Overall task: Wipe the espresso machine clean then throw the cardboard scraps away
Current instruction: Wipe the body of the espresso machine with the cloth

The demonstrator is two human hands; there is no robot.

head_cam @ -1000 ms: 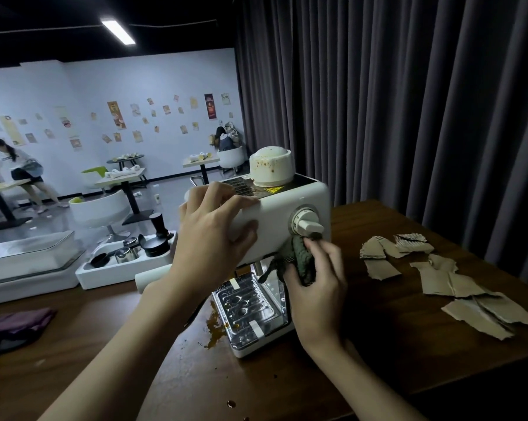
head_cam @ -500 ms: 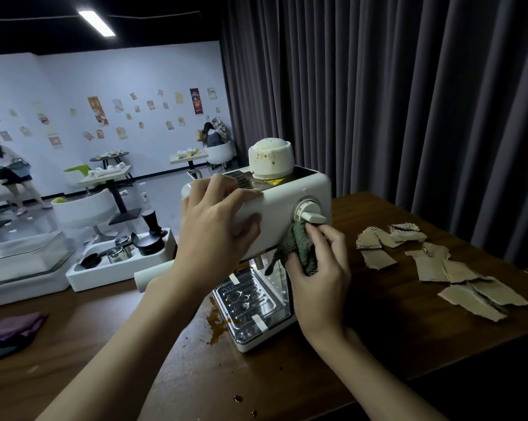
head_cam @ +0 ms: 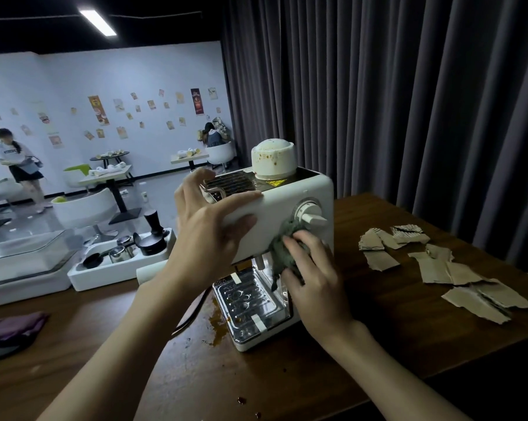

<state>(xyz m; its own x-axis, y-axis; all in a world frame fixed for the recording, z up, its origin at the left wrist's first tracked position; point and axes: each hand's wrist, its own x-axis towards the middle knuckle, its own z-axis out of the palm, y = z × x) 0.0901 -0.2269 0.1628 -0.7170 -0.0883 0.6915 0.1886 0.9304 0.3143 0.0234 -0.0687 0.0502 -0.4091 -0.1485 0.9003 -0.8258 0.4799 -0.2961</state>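
A white espresso machine stands on the dark wooden table, with a stained cap on top and a chrome drip tray at its base. My left hand rests on the machine's upper front edge, fingers spread and partly lifted. My right hand grips a dark green cloth and presses it against the front panel just below the dial. Several torn cardboard scraps lie on the table to the right of the machine.
Brown coffee spills mark the table beside the drip tray. A white tray with a tamper and metal cups sits to the left, beside a clear-lidded case. A purple cloth lies at far left. Dark curtains hang behind.
My left hand has loosened its hold on the machine's top, fingers now lifted and spread. My right hand with the cloth has moved slightly down and to the right under the dial.
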